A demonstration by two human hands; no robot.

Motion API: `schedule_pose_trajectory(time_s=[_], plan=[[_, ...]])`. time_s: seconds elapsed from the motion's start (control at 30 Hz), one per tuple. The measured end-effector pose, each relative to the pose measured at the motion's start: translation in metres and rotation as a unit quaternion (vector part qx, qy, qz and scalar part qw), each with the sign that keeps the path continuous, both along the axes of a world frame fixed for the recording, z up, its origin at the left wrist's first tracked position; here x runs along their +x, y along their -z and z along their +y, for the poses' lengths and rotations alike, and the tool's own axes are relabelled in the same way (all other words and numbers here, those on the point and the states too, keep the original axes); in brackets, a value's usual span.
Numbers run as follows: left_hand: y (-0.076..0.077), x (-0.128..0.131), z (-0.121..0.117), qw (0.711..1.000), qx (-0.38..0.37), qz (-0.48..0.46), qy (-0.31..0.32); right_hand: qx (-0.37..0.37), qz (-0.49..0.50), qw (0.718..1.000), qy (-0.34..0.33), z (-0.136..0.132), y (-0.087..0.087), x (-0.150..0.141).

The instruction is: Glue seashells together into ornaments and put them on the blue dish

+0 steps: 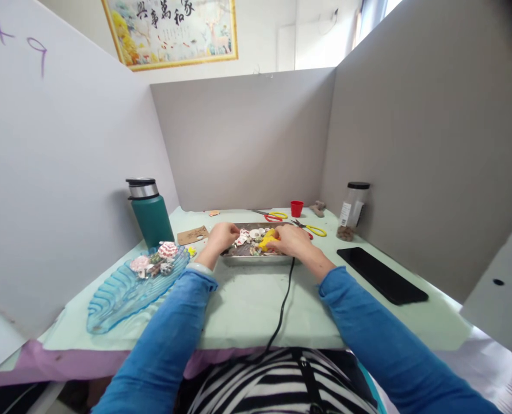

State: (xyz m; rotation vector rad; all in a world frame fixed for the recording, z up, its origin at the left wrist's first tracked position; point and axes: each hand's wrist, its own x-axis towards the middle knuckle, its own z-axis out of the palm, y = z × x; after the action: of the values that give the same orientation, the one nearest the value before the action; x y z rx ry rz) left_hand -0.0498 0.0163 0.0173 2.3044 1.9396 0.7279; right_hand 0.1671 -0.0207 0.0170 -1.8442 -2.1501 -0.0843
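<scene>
A shallow metal tray [256,260] in front of me holds seashells [255,233] and other small pieces. At its left side is my left hand [222,237], with thumb and fingertips pinched together close to a red-and-white shell [242,237]. What the pinch holds, if anything, I cannot make out. Over the tray's right side, my right hand [295,240] has its fingers closed on a bright yellow piece [266,239], lumpy in outline and partly covered by the fingers.
A blue glass dish [122,299] with shells and a green bottle [151,215] stand left. Behind are pliers [277,217], yellow-handled cutters [314,230] and a red cup [297,209]. Right are a jar [351,213] and a black phone [381,276]. A black cable [285,302] crosses the front.
</scene>
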Motion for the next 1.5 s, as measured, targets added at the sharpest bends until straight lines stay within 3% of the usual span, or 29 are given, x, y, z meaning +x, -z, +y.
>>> schedule_pose_trajectory(time_s=[0.17,0.3,0.37,0.47,0.53,0.67,0.83,0.97,1.13,1.5], plan=[[0.002,0.004,-0.003,0.998,0.006,0.063,0.013,-0.036,0.000,0.999,-0.014,0.002,0.006,0.003],[0.004,0.006,-0.003,0.997,0.014,0.079,0.015,0.024,0.118,0.992,-0.024,0.006,0.006,0.006],[0.004,0.006,-0.003,0.996,0.014,0.087,0.014,0.058,0.257,0.963,-0.047,0.008,0.003,0.008],[0.006,0.004,-0.001,0.995,0.003,0.102,0.018,0.039,0.465,0.880,-0.086,0.008,-0.001,0.013],[0.007,0.003,0.002,0.993,-0.014,0.111,0.025,0.009,0.532,0.841,-0.101,0.007,0.001,0.016],[0.005,0.011,0.006,0.991,-0.015,0.132,0.034,-0.002,0.573,0.814,-0.093,0.005,0.009,0.020],[-0.005,0.045,0.004,0.982,-0.011,0.146,0.122,0.063,0.570,0.817,-0.062,0.011,0.019,0.018],[-0.007,0.062,0.004,0.964,-0.056,0.233,0.118,0.094,0.511,0.853,-0.045,0.017,0.024,0.016],[0.001,0.061,0.017,0.962,-0.089,0.231,0.118,0.117,0.448,0.886,-0.026,0.018,0.025,0.014],[0.004,0.056,0.029,0.956,-0.110,0.222,0.157,0.121,0.424,0.897,-0.025,0.015,0.023,0.012]])
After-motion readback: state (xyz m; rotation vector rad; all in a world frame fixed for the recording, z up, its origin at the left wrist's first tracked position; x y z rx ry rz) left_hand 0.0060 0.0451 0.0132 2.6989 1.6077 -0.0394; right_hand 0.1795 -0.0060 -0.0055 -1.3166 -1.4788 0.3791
